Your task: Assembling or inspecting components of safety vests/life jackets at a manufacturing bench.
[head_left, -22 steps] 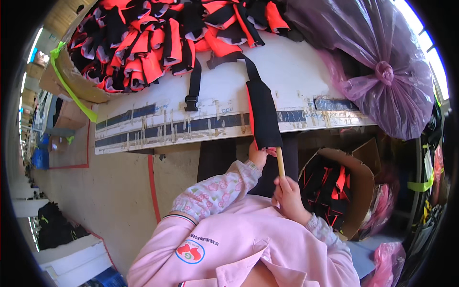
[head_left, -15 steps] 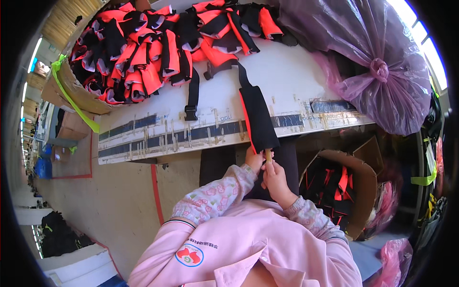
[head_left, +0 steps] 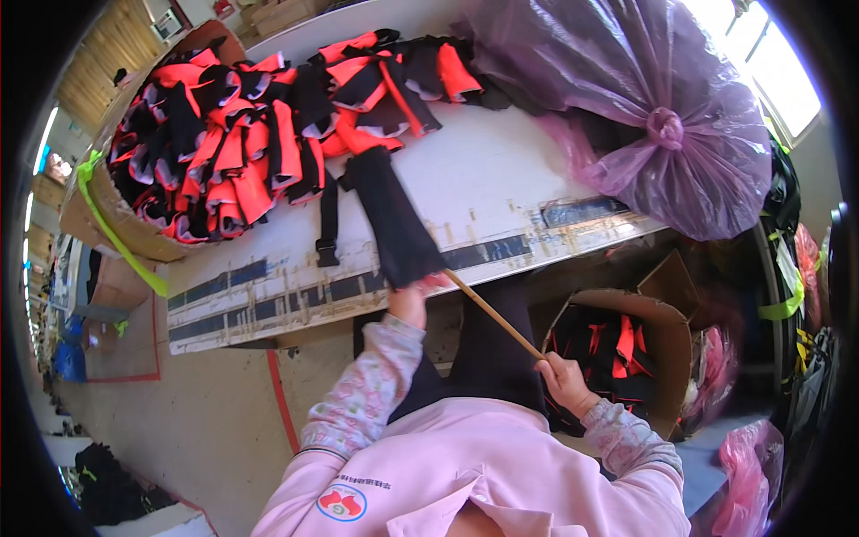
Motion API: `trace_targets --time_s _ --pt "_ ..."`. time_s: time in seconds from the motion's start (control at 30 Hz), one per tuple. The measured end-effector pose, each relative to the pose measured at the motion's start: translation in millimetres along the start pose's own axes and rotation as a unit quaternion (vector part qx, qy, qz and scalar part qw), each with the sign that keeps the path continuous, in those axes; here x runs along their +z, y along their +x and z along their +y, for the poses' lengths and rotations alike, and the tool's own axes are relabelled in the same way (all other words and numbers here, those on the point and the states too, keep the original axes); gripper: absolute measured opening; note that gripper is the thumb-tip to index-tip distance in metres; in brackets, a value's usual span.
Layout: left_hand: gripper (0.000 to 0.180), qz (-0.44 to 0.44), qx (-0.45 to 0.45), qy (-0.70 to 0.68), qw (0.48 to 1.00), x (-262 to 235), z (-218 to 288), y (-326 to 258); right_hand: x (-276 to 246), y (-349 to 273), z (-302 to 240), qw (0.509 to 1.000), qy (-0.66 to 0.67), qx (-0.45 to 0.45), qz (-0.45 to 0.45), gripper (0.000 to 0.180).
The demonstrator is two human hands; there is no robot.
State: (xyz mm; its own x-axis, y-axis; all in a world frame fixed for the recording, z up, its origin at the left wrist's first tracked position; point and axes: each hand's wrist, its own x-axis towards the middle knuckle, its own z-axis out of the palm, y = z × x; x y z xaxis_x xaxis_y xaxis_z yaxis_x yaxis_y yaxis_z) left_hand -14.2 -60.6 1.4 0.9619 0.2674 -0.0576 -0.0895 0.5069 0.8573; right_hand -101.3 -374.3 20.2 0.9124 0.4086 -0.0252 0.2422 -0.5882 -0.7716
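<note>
Your two hands are apart. Your left hand (head_left: 413,301) is near the middle of your view, with its fingers closed on the near end of a black cloth piece (head_left: 394,219). That cloth lies on the white table (head_left: 501,170), pointing away toward 11 o'clock, and its near end sticks out over the edge. Maybe it hangs out there so you can get at it easily.

Your right hand (head_left: 566,380), at 4 o'clock, is wrapped around the low end of a thin wooden stick (head_left: 492,312). The stick slants up to the cloth by your left fingers. I can't tell if its tip is inside. Holding the far end likely gives your arm more room.

A black strap with a buckle (head_left: 328,219) lies at 10 o'clock. Past it is a heap of black and orange pieces (head_left: 237,152), perhaps kept close for easy reach. A big purple bag (head_left: 680,170), knotted shut, sits at 2 o'clock.
</note>
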Motion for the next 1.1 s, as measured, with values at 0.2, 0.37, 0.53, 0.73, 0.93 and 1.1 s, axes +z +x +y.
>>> trace_targets --time_s 0.2,0.37,0.53,0.73,0.93,1.1 --pt "0.03 0.081 -0.19 -0.058 0.977 -4 -13 12 -46 68 26 0.97 -0.001 -0.052 0.238 0.017" --pt "0.03 0.009 -0.157 0.04 0.987 6 -18 -2 -103 169 29 0.946 -0.224 0.012 0.233 0.021" --pt "0.035 -0.013 -0.165 0.051 0.985 1 -23 -6 -158 285 47 0.894 -0.321 -0.109 0.293 0.015" --pt "0.039 -0.013 -0.175 0.094 0.98 -1 -24 -11 -190 363 89 0.817 -0.56 0.054 0.123 0.029" --pt "0.037 -0.015 -0.192 0.097 0.977 8 -17 -12 -180 365 100 0.804 -0.573 0.105 0.117 0.037" --pt "0.036 -0.007 -0.201 0.066 0.977 2 -18 -10 -170 293 -20 0.823 -0.391 -0.269 0.311 0.022"
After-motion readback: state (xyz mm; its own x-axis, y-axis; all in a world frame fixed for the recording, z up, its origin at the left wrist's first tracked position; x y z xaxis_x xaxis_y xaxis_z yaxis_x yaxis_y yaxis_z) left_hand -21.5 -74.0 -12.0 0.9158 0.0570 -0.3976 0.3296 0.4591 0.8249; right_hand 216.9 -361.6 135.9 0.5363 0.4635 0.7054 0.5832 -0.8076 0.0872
